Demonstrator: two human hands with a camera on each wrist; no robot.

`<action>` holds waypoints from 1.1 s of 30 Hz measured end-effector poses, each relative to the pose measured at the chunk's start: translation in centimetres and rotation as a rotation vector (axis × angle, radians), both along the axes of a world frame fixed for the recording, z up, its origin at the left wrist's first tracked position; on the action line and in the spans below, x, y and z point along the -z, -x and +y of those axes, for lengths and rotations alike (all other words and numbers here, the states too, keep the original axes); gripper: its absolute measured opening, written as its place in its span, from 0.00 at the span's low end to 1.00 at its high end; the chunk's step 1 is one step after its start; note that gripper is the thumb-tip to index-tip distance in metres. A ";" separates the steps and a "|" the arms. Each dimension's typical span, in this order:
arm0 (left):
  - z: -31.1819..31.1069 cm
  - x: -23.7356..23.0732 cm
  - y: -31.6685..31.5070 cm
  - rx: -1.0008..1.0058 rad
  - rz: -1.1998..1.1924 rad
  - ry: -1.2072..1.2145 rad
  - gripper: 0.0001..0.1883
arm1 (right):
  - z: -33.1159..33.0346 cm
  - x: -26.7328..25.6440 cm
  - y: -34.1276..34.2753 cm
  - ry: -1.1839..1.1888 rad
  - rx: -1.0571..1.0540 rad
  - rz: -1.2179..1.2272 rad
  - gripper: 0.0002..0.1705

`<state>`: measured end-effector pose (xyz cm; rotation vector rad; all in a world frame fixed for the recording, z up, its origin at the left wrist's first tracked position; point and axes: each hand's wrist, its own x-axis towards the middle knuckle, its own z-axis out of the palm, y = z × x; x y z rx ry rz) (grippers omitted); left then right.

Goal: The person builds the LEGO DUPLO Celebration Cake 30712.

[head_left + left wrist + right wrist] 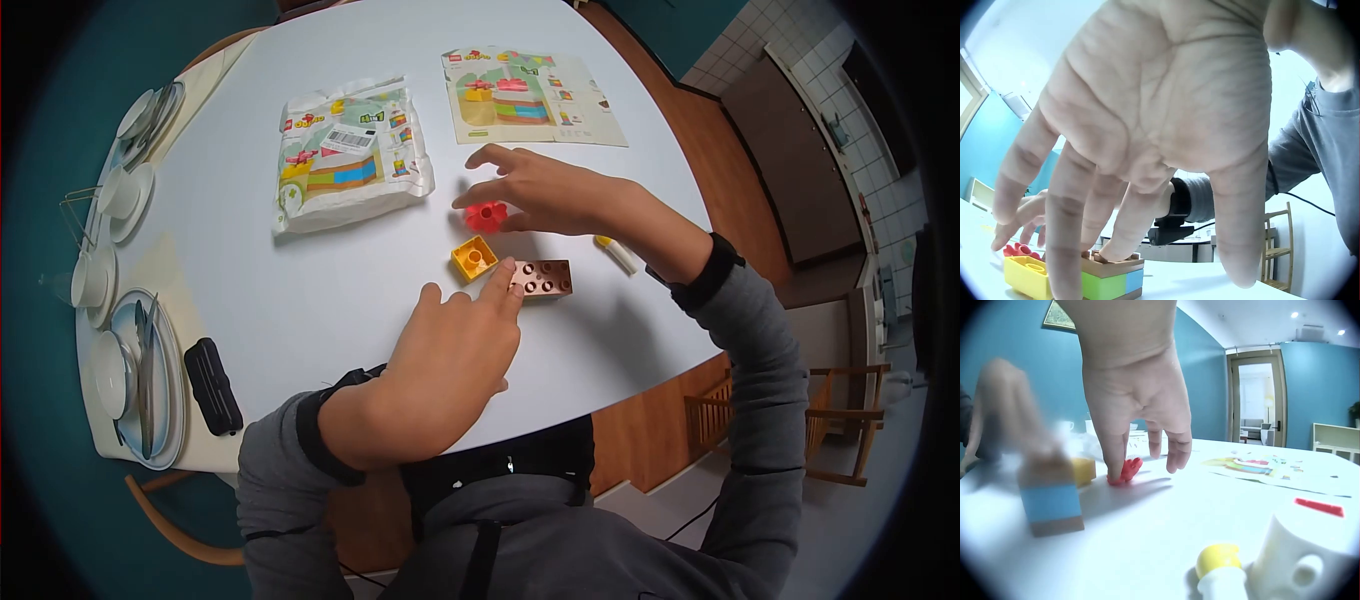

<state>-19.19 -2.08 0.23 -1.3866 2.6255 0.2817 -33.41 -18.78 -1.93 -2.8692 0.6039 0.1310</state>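
My left hand (455,345) reaches over the table with fingers extended, and fingertips rest on top of a small stack of toy bricks (546,279). That stack is brown above, with green and blue bricks (1113,284) in its middle layer. Beside it lies a hollow yellow brick (473,259), underside up, close to the left fingers. My right hand (550,190) has thumb and index finger on either side of a red flower piece (486,216), pinching it low over the table; its other fingers stay spread. In the right wrist view the thumb partly hides the red flower piece (1127,472).
A white printed bag (350,160) and a picture sheet (530,100) lie further back. A white piece with a yellow end (615,254) lies under my right forearm. Plates and bowls (140,370) and a black case (212,385) line the left edge.
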 end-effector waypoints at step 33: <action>-0.2 -0.1 0.1 -0.040 0.217 0.049 0.39 | 8.1 -1.5 6.1 0.071 0.213 -0.368 0.17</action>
